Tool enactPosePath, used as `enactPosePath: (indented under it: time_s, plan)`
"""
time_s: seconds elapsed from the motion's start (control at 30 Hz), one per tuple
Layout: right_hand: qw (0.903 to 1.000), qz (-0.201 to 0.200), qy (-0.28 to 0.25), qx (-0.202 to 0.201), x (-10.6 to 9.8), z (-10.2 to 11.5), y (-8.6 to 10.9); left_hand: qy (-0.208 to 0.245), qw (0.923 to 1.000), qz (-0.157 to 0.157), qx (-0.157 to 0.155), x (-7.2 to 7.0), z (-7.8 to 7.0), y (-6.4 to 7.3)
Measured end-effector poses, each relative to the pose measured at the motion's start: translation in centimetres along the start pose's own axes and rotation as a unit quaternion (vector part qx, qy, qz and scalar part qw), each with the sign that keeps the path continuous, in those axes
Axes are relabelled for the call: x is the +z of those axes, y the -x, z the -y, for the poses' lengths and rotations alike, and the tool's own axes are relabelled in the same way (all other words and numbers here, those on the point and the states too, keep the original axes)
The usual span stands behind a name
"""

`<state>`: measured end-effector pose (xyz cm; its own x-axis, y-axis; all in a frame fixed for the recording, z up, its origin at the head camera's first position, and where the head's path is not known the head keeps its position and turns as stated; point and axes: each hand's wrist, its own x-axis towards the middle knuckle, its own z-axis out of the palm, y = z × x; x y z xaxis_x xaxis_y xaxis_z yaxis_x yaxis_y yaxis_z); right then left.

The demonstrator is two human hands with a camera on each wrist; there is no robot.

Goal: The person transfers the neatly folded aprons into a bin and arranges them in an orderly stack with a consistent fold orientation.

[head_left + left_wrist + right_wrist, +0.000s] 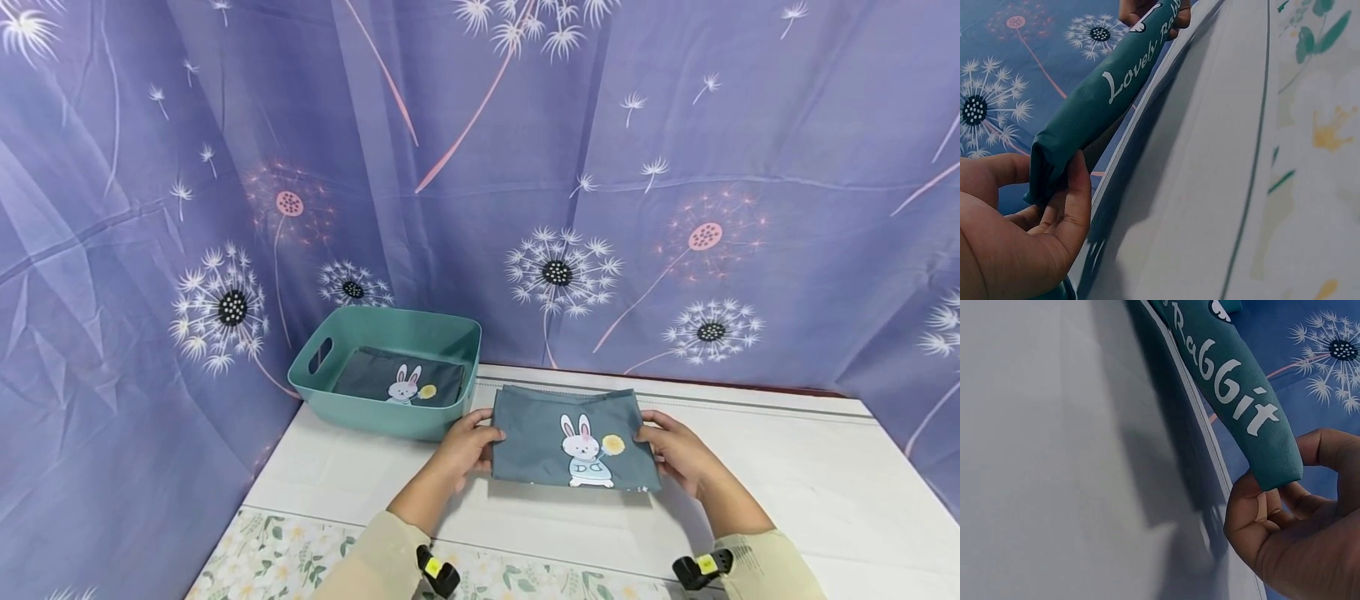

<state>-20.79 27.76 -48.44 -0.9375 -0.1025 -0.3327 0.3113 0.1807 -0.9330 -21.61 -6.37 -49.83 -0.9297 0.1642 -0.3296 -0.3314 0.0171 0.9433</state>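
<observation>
A folded grey-green cloth (pixel 540 442) with a printed white rabbit and a yellow balloon-like shape is held up by both hands, a little above the table. My left hand (pixel 467 448) pinches its left edge, thumb on the near face. At the opposite edge my right hand (pixel 678 450) pinches it the same way. White lettering, "Lovely Rabbit", runs along the folded cloth's (pixel 1094 103) lower fold in both wrist views. Left of it stands a green plastic basket (pixel 375 421), in which a similar folded rabbit cloth (pixel 367 377) lies flat.
The white table cover (pixel 757 467) has a floral strip (pixel 270 554) along its near side. Purple curtains (pixel 480 225) with dandelion prints hang behind the table and on both sides. The basket stands by the back left corner, close to the left hand.
</observation>
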Motion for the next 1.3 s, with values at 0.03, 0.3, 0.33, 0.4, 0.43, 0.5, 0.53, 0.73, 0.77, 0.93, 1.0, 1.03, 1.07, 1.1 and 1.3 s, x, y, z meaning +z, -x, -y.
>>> enactPosePath:
  time_s: [0.03, 0.3, 0.33, 0.4, 0.43, 0.5, 0.53, 0.73, 0.77, 0.93, 1.0, 1.03, 1.07, 1.1, 1.3]
  plan:
    - [1.0000, 0.001, -0.001, 0.000, 0.0, 0.0, 0.0, -0.001, 1.0000, 0.001, 0.001, 0.0, 0.0, 0.0]
    - [0.9999, 0.005, -0.014, -0.004, -0.2, 0.4, 0.2, 0.001, 1.0000, 0.005, 0.004, 0.1, -0.5, 0.2]
    - [0.9998, 0.006, -0.016, -0.005, -0.2, 0.4, 0.2, 0.002, 1.0000, 0.006, 0.004, 0.1, -0.5, 0.3]
    - [0.9997, 0.007, -0.020, -0.008, -0.2, 0.5, 0.2, 0.005, 0.9999, 0.008, 0.005, 0.1, -0.6, 0.3]
    - [0.9997, 0.008, -0.022, -0.010, -0.2, 0.5, 0.2, 0.006, 0.9999, 0.009, 0.005, 0.1, -0.6, 0.3]
    - [0.9996, 0.010, -0.024, -0.012, -0.2, 0.6, 0.3, 0.007, 0.9999, 0.010, 0.006, 0.1, -0.6, 0.3]
    - [0.9995, 0.011, -0.025, -0.012, -0.2, 0.6, 0.3, 0.008, 0.9999, 0.011, 0.007, 0.1, -0.6, 0.3]
    - [0.9994, 0.012, -0.029, -0.014, -0.3, 0.8, 0.4, 0.013, 0.9997, 0.015, 0.015, 0.2, -0.7, 0.5]
    - [0.9994, 0.012, -0.029, -0.014, -0.3, 0.8, 0.5, 0.013, 0.9997, 0.015, 0.017, 0.2, -0.7, 0.5]
    - [0.9991, 0.015, -0.037, -0.016, -0.4, 1.0, 0.6, 0.013, 0.9997, 0.012, 0.019, 0.3, -0.8, 0.6]
    - [0.9988, 0.018, -0.041, -0.018, -0.5, 1.0, 0.6, 0.014, 0.9996, 0.012, 0.020, 0.3, -0.9, 0.7]
    - [0.9987, 0.019, -0.044, -0.019, -0.5, 1.1, 0.6, 0.014, 0.9996, 0.011, 0.020, 0.3, -1.0, 0.8]
    - [0.9986, 0.020, -0.045, -0.020, -0.5, 1.1, 0.6, 0.014, 0.9996, 0.012, 0.020, 0.3, -1.0, 0.8]
    - [0.9985, 0.021, -0.048, -0.020, -0.5, 1.1, 0.6, 0.013, 0.9996, 0.012, 0.021, 0.3, -1.0, 0.9]
    - [0.9982, 0.021, -0.049, -0.026, -0.6, 1.3, 0.8, 0.016, 0.9992, 0.017, 0.032, 0.4, -1.4, 1.1]
